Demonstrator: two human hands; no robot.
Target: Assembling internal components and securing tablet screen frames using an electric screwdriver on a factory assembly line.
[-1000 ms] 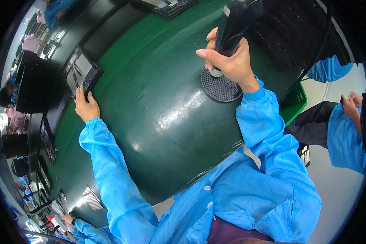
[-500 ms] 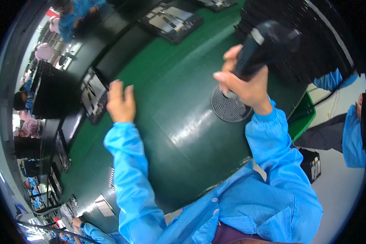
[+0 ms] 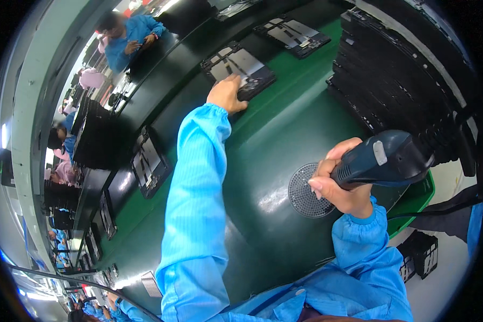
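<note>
Cable (image 3: 80, 279) sweeps across the lower left, in front of the far end of the surface (image 3: 263, 145). Beyond, on the left, stands a dark stack (image 3: 94, 134); higher up, one co-worker in blue (image 3: 124, 45) sits across the way, with others too small to count. One striped pad (image 3: 151, 284) lies beside the left sleeve. Along the surface's far side, one panel (image 3: 149, 162) lies left of the left forearm, with smaller ones trailing behind it that I cannot count surely. The forearm reaches across the surface, hiding part of it.

The left hand (image 3: 226, 94) is on the near edge of a second panel (image 3: 244, 64), fingers over its face and thumb at the corner; I cannot tell whether it grips. A third panel (image 3: 292, 36) lies just beyond, to the right, untouched. One round, perforated disc (image 3: 304, 188) rests on the surface, partly behind the right hand (image 3: 346, 190), which is wrapped around one dark tool (image 3: 381, 161). A tall stack of black panels (image 3: 373, 75) rises behind the tool. Below it at the right are one green bin (image 3: 430, 193) and black cases (image 3: 426, 255) on the floor.
</note>
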